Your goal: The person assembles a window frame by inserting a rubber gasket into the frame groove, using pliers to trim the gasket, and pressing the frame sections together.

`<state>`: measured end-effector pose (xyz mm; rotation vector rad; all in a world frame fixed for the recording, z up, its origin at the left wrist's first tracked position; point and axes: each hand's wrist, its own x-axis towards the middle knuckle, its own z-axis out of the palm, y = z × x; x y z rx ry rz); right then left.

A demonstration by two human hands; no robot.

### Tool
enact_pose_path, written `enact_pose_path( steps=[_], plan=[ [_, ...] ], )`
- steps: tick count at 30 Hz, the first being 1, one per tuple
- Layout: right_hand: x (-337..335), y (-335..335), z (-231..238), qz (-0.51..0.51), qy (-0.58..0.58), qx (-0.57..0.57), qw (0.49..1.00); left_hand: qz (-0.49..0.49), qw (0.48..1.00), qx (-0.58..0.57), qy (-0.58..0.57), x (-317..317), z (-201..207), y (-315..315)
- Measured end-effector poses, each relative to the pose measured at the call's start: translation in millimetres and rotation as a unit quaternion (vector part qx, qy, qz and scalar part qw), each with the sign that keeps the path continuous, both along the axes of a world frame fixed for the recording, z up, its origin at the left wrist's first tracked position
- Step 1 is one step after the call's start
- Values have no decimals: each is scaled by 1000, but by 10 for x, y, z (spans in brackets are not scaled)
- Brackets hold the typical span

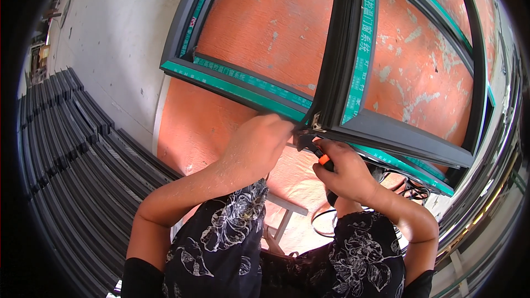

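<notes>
My right hand [349, 170] grips a hand tool with a black-and-orange handle [324, 160]. Its dark curved head, which looks like a cutter's, is close to the corner of a dark grey window sash [403, 132] and points toward my left hand. My left hand [264, 139] is closed, with its fingertips against the sash's meeting corner; whatever they pinch is hidden and slightly blurred. A metal corner piece [316, 121] shows just above the tool. The sash stands out from a dark window frame [232, 85] covered with green protective film.
Orange sheeting [265, 27] with worn patches lies behind and under the frame. Long dark profiles [83, 198] are stacked at left, and more line the right edge. Black strips [408, 187] lie coiled below the frame at right. A grey stool-like support [284, 215] is between my knees.
</notes>
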<state>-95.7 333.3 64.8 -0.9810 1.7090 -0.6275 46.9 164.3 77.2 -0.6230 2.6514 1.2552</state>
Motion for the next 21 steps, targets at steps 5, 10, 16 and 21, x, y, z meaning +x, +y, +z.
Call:
enact_pose_path(
  steps=[5,10,16,21],
  plan=[
    [19,10,-8,2,40,-29,999,-1,1000,-23,-18,-14,12,55],
    [11,17,6,5,36,-18,999,1,999,-43,-8,-18,13,89],
    [-11,46,27,42,72,68,994,-11,999,-43,-27,-93,61,131],
    [-183,425,81,113,204,52,971,28,998,-14,-51,-59,-2,184]
  ],
)
